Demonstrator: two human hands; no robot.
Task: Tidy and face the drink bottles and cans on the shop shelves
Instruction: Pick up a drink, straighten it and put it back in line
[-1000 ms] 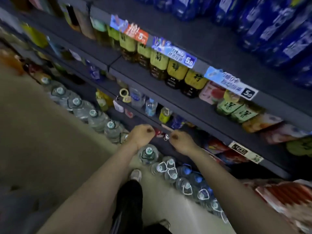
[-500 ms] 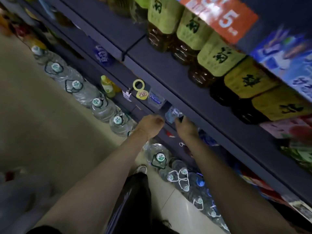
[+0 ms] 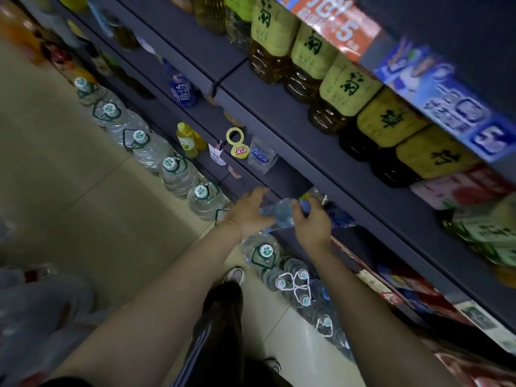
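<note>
A clear plastic water bottle [image 3: 279, 213] lies tilted at the front edge of a low dark shelf [image 3: 287, 182]. My left hand [image 3: 248, 212] grips its near end and my right hand [image 3: 312, 222] grips its far end. A second clear bottle with a blue label [image 3: 261, 156] stands further along the same shelf beside a yellow ring tag [image 3: 236, 142]. A yellow-capped juice bottle [image 3: 186, 139] stands beyond it. One shelf up, green-labelled tea bottles [image 3: 346, 88] stand in a row.
Large water jugs with green-white caps [image 3: 173, 171] line the floor along the shelf base, with more jugs [image 3: 265, 252] right below my hands. Price strips [image 3: 452, 107] hang off the upper shelf edge. My leg and shoe [image 3: 234, 276] stand on pale floor tiles.
My head has dropped closer to the shelves. Both hands moved from the shelf edge onto the clear bottle, and now hold it between them.
</note>
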